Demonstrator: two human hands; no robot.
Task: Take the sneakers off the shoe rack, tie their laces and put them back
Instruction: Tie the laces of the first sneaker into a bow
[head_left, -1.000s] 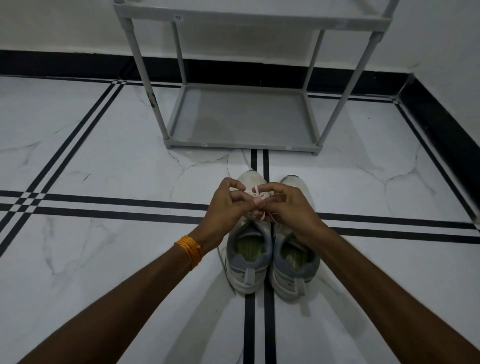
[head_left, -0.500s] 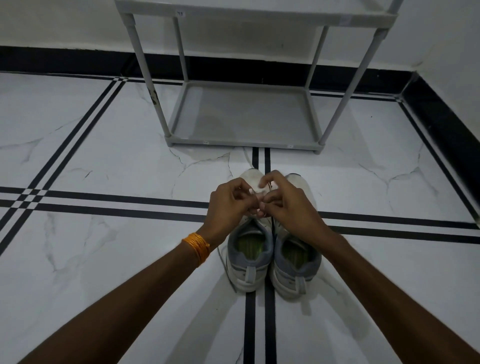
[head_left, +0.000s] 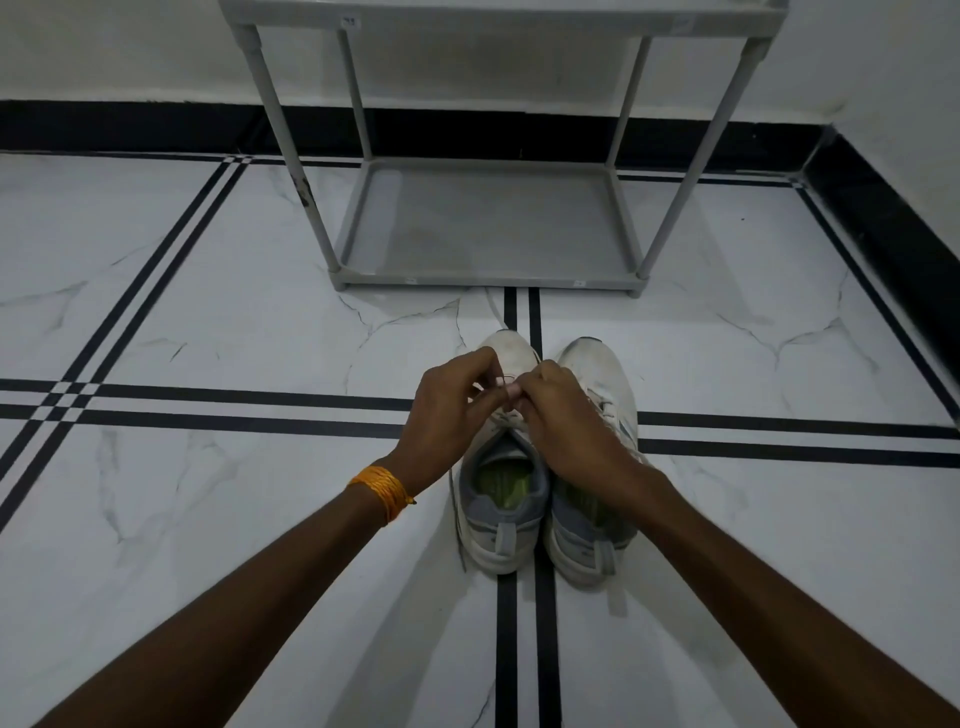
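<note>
Two white and grey sneakers stand side by side on the floor, toes pointing at the rack: the left sneaker (head_left: 501, 519) and the right sneaker (head_left: 605, 395). My left hand (head_left: 447, 415) and my right hand (head_left: 563, 415) meet over the left sneaker's tongue, fingertips pinched together on its white laces (head_left: 506, 418). Most of the lace is hidden under my fingers. My right hand covers part of the right sneaker's lacing. The grey shoe rack (head_left: 488, 283) stands just beyond the sneakers with nothing on its bottom shelf.
White marble floor with black inlay stripes (head_left: 260, 410) runs all around. A black skirting (head_left: 893, 228) and white walls close the back and the right side. An orange thread band (head_left: 382, 491) sits on my left wrist.
Both hands stay pinched on the left sneaker's laces, with the fingers shifting slightly as they work the lace. The sneakers and rack have not moved.
</note>
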